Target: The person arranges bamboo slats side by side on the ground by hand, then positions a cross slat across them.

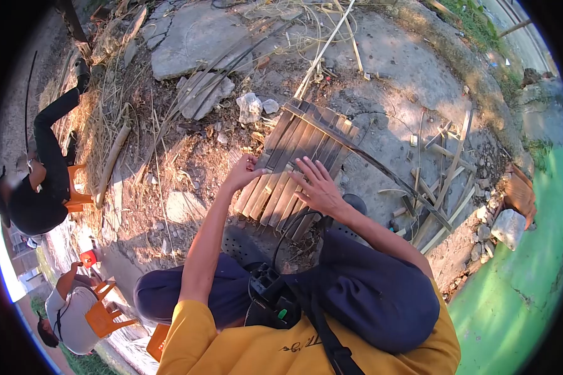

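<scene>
Concrete [394, 100] bears slats [280, 195] beneath left hand [243, 173], right hand [321, 189].

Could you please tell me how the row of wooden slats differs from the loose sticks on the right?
The slats lie side by side, while the sticks cross one another at various angles. The slats look fairly broad; most of the sticks look narrower. Both look wooden.

Brown, narrow wooden slats [294, 165] lie side by side on the ground between the feet and a pale slab.
</scene>
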{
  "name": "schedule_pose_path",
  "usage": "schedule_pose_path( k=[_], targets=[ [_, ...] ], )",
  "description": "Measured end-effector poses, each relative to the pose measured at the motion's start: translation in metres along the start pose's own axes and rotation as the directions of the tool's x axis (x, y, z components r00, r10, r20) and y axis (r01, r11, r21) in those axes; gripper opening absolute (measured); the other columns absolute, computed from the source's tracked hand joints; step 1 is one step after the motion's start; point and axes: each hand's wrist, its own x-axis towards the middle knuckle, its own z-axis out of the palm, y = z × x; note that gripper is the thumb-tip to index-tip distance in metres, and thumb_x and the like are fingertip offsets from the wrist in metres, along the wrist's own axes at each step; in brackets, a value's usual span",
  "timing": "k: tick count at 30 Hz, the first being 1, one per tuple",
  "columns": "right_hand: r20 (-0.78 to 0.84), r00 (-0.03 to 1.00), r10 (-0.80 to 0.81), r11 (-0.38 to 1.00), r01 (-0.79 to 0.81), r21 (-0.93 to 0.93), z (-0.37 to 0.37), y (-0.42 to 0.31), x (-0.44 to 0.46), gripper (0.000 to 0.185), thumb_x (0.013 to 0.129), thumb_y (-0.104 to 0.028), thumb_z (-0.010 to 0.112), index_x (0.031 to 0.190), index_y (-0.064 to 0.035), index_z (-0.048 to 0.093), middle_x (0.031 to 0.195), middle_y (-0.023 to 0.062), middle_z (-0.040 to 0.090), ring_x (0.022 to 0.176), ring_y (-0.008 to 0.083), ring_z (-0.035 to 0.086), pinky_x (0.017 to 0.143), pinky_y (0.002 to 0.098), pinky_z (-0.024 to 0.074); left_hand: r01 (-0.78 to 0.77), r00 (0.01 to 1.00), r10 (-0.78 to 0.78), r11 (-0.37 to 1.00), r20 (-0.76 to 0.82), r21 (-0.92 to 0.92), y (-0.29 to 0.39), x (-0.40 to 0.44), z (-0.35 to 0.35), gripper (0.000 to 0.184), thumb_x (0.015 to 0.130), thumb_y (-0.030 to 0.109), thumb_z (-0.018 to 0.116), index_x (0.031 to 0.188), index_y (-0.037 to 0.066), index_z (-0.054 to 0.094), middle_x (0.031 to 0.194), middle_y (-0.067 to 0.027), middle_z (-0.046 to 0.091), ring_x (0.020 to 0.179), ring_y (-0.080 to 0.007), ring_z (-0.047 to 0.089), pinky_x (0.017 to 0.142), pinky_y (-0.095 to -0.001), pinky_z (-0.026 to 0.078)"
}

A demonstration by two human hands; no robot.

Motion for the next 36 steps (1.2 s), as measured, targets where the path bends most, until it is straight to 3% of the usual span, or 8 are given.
schedule_pose_path(
  k=[9, 16, 22, 24, 30, 32, 33, 36],
  targets=[
    [0.002, 1.000, -0.030, 1.000, 0.030, 0.007, 0.021, 0.005, -0.012, 0.076, 0.092, -0.041, 0.072, 0.159, -0.0222, 0.043, 0.171, 0.0129, 0.028, 0.158, 0.0336, 0.027, 0.128, 0.0526, 0.0220, 0.000, 0.999, 0.000, 1.000, -0.033, 0.024, -0.004, -0.001, 0.003, 0.061, 0.084, 0.036, 0.088, 0.125, 0.005, 0.054, 0.097, -0.0119, 0.072, 0.088, -0.0178, 0.066, 0.080, -0.0363, 0.054],
    [-0.003, 1.000, -0.028, 0.999, 0.028, 0.016, 0.021, 0.006, -0.011, 0.076, 0.092, -0.041, 0.072, 0.160, -0.0222, 0.043, 0.171, 0.0132, 0.027, 0.158, 0.0336, 0.026, 0.128, 0.0527, 0.0213, -0.026, 0.998, 0.032, 0.995, -0.057, 0.101, 0.005, -0.003, 0.004, 0.062, 0.087, 0.041, 0.084, 0.126, 0.004, 0.055, 0.100, -0.0125, 0.072, 0.091, -0.0191, 0.067, 0.079, -0.0370, 0.054],
    [0.033, 0.999, -0.015, 0.999, 0.014, 0.033, 0.016, 0.004, -0.011, 0.073, 0.094, -0.035, 0.069, 0.160, -0.0187, 0.042, 0.171, 0.0134, 0.027, 0.159, 0.0331, 0.024, 0.129, 0.0523, 0.0202, 0.007, 0.962, 0.050, 0.978, -0.268, 0.211, 0.032, -0.013, 0.017, 0.043, 0.095, 0.034, 0.074, 0.123, 0.005, 0.058, 0.099, -0.0152, 0.068, 0.092, -0.0323, 0.067, 0.085, -0.0454, 0.053],
    [-0.007, 1.000, -0.007, 0.998, 0.007, 0.055, 0.007, 0.007, -0.007, 0.070, 0.094, -0.030, 0.069, 0.159, -0.0177, 0.044, 0.170, 0.0136, 0.030, 0.158, 0.0333, 0.026, 0.128, 0.0522, 0.0216, -0.191, 0.778, 0.400, 0.885, -0.484, 0.425, 0.040, -0.011, 0.022, 0.039, 0.095, 0.028, 0.072, 0.123, 0.004, 0.058, 0.104, -0.0168, 0.065, 0.099, -0.0364, 0.063, 0.090, -0.0490, 0.050],
    [-0.314, 0.938, 0.146, 0.989, -0.133, 0.061, -0.035, 0.039, 0.020, 0.060, 0.094, -0.017, 0.068, 0.152, -0.0153, 0.052, 0.157, 0.0152, 0.045, 0.150, 0.0355, 0.040, 0.123, 0.0515, 0.0313, -0.282, 0.707, 0.511, 0.838, -0.490, 0.468, 0.078, 0.009, 0.031, 0.056, 0.094, 0.023, 0.072, 0.140, -0.001, 0.050, 0.130, -0.0256, 0.056, 0.120, -0.0439, 0.054, 0.103, -0.0543, 0.044],
    [-0.406, 0.880, 0.247, 0.967, -0.254, 0.038, -0.042, 0.062, 0.024, 0.062, 0.094, -0.017, 0.070, 0.153, -0.0164, 0.053, 0.154, 0.0149, 0.047, 0.146, 0.0359, 0.044, 0.121, 0.0516, 0.0343, -0.359, 0.614, 0.617, 0.774, -0.493, 0.522, 0.085, 0.021, 0.042, 0.065, 0.096, 0.027, 0.070, 0.148, -0.002, 0.044, 0.143, -0.0305, 0.050, 0.133, -0.0479, 0.048, 0.111, -0.0557, 0.039],
    [-0.409, 0.879, 0.244, 0.967, -0.252, 0.037, -0.045, 0.072, 0.023, 0.062, 0.094, -0.017, 0.070, 0.153, -0.0164, 0.053, 0.154, 0.0149, 0.047, 0.146, 0.0359, 0.044, 0.121, 0.0516, 0.0343, -0.282, 0.733, 0.512, 0.828, -0.448, 0.486, 0.088, 0.022, 0.046, 0.079, 0.100, 0.042, 0.065, 0.155, -0.005, 0.034, 0.158, -0.0341, 0.036, 0.148, -0.0493, 0.035, 0.120, -0.0582, 0.030],
    [-0.366, 0.881, 0.299, 0.948, -0.319, 0.007, -0.051, 0.094, 0.020, 0.063, 0.093, -0.019, 0.072, 0.153, -0.0178, 0.052, 0.150, 0.0149, 0.050, 0.143, 0.0359, 0.046, 0.119, 0.0508, 0.0363, -0.174, 0.780, 0.443, 0.832, -0.442, 0.527, 0.106, 0.028, 0.068, 0.098, 0.099, 0.061, 0.059, 0.159, -0.008, 0.026, 0.165, -0.0335, 0.024, 0.156, -0.0482, 0.022, 0.125, -0.0611, 0.020]
  ],
)
